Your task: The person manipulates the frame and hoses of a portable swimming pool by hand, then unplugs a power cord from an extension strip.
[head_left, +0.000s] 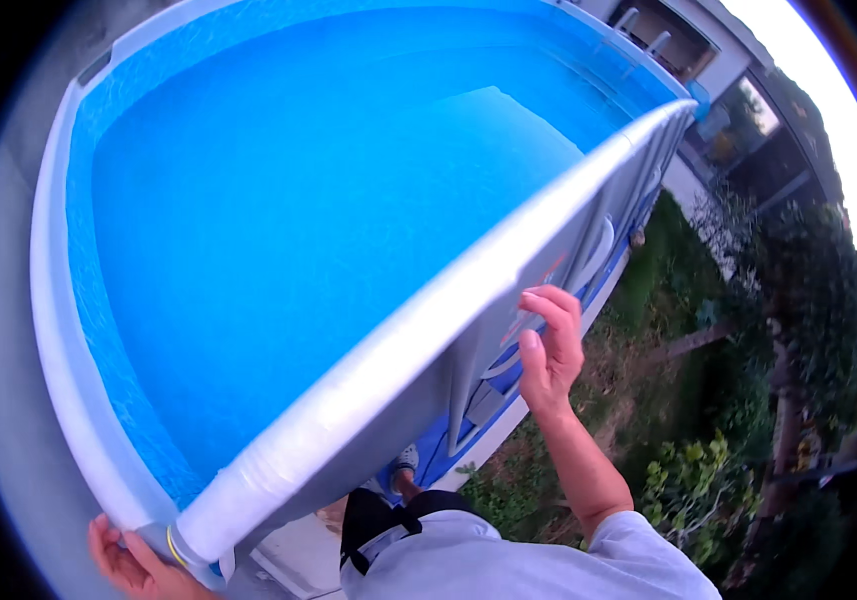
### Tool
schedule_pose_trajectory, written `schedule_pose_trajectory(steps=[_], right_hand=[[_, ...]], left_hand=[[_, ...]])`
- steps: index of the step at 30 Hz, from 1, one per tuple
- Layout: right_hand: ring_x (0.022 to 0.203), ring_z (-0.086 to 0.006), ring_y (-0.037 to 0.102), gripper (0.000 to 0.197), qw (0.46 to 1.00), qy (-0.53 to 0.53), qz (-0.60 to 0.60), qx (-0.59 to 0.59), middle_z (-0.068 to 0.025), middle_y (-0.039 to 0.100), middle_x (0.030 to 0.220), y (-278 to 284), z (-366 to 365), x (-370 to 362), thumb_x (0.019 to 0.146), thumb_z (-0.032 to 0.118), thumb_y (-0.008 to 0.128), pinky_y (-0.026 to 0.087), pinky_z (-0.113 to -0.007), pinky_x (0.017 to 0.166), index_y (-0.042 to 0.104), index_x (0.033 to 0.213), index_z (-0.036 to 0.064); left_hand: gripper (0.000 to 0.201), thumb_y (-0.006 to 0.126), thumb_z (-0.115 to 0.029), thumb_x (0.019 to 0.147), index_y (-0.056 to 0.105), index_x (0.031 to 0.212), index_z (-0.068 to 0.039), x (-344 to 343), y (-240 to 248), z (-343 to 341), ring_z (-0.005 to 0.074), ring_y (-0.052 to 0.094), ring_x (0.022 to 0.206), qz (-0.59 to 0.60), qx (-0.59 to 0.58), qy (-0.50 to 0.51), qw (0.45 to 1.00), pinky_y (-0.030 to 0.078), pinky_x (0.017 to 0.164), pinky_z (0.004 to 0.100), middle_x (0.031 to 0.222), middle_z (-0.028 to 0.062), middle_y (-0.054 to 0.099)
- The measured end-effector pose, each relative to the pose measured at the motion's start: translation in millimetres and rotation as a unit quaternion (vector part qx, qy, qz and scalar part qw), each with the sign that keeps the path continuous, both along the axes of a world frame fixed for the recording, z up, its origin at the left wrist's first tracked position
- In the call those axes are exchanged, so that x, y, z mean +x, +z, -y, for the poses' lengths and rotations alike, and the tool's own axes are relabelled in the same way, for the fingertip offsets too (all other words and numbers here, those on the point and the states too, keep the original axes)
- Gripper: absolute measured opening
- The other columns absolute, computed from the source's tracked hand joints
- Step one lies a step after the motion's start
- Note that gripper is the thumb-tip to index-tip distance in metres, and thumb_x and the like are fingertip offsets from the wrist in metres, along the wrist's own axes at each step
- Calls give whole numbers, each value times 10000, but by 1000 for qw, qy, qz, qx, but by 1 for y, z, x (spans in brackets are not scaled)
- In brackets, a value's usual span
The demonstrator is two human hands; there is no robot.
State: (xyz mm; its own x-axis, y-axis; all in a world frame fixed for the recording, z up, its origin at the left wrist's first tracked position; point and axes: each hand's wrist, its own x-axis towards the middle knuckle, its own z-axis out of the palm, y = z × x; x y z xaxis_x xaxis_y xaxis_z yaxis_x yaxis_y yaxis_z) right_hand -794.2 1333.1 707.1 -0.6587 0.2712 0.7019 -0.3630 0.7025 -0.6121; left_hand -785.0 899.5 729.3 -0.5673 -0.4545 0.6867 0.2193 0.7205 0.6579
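A large above-ground pool filled with blue water fills most of the view. Its padded white top rail runs from the near left corner up to the far right. At that corner, where a thin yellow band circles the rail's end, my left hand is against or just beside the outer side, fingers loosely bent and thumb apart. Whether it touches the corner I cannot tell. My right hand is raised beside the grey outer wall, empty, its fingers curved and the thumb apart from them.
Slanted grey support legs and a blue ground sheet line the pool's outer side. A pale ledge runs along it. Grass, a leafy shrub and dark trees lie right. My shoe is close to the wall.
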Motion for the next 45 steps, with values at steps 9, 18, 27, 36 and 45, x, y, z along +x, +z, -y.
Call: schedule_pose_trajectory(steps=[9,18,27,36,45], right_hand=[[837,-276,491,357,978,-71,-46,193,-184,538,907,22,35,-71,762,280,420,397,-408,752,588,839,-26],[835,-207,431,294,992,-45,-42,111,-122,467,892,10,33,-77,791,330,392,335,-395,814,422,744,42],[850,-194,412,287,992,-32,-33,114,-109,436,865,9,36,-76,771,325,355,332,-391,827,405,757,42],[860,-199,407,293,993,-39,-29,110,-115,435,870,10,37,-77,770,333,372,323,-394,834,409,759,42],[845,-194,407,288,992,-34,-30,119,-123,442,874,8,36,-77,769,321,368,324,-385,828,418,764,37]], left_hand=[[496,725,-121,696,453,1079,40,-19,-25,27,264,534,756,-149,-50,-91,983,425,658,369,939,174,535],[470,719,-115,699,464,1063,39,-31,-70,10,263,530,755,-139,-89,-91,982,422,656,366,935,173,534],[444,714,-110,702,476,1047,37,-30,-85,9,262,526,753,-135,-92,-106,981,420,653,362,931,172,533],[418,708,-105,705,487,1031,36,-29,-93,4,262,522,752,-134,-96,-114,980,417,651,359,926,170,531],[392,703,-99,709,498,1015,35,-29,-96,6,261,518,751,-132,-99,-124,978,414,649,356,922,169,530]])
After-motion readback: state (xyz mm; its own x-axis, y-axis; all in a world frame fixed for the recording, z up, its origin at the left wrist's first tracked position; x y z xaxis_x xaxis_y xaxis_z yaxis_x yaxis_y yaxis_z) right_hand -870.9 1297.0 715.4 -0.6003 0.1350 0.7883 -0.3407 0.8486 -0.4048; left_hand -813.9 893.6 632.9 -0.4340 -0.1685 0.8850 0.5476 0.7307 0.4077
